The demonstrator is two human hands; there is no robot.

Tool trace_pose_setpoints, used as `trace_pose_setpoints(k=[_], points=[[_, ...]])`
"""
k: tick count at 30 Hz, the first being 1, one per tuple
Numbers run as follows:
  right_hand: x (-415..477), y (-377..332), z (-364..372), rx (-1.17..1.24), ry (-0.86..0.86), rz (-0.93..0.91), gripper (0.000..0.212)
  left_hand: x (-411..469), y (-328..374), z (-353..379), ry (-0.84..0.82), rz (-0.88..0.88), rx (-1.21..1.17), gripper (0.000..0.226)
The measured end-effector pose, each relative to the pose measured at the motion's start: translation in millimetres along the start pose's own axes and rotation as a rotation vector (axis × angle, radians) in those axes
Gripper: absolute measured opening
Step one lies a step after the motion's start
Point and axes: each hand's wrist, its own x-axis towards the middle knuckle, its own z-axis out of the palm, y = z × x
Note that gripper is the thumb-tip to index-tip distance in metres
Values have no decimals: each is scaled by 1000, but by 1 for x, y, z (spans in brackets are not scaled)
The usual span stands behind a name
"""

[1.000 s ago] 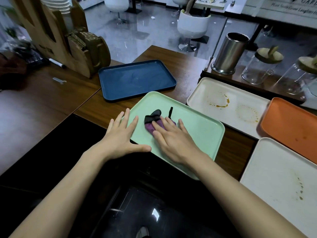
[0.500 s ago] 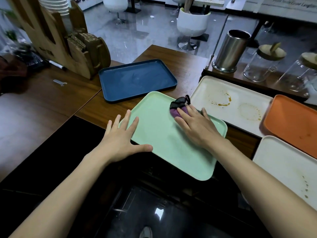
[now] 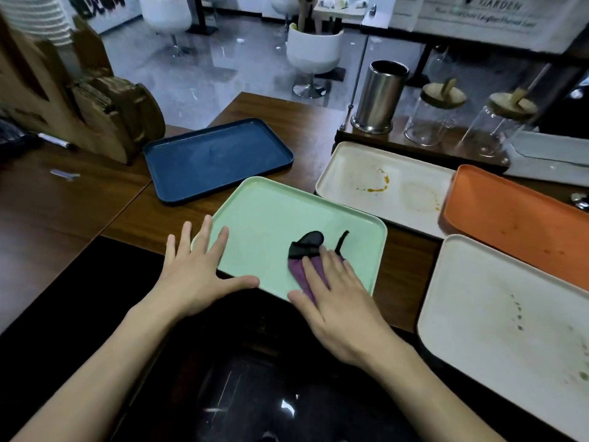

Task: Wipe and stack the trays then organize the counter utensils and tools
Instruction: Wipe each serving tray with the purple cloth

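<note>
Could skid green tray (image 3: pixel 271 212) off near counter (image 3: pixel 153 215) edge if pressing cloth (image 3: pixel 299 270) hard under flat right hand (image 3: pixel 341 298); braced only by spread left hand (image 3: pixel 191 275).

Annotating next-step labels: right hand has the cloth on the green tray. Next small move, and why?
Probably slide the cloth away toward the far edge of the green tray in a wiping pass. The right hand presses it flat close to the near edge, bare tray lies ahead, and the left hand lies flat on the near left corner, bracing the tray.
</note>
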Motion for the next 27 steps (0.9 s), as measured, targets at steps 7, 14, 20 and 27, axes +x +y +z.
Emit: trace_pose_setpoints(k=[7,14,20,27], points=[[4,-22,14,72,12,-29,80,1,0,0,8,32,0,147],[34,-46,20,68,68,-112,75,4,-1,2,31,65,73,151],[9,-29,17,34,74,-49,82,1,0,0,21,33,30,151],[-12,6,9,-130,104,256,102,-2,-1,-2,-8,46,-21,148]])
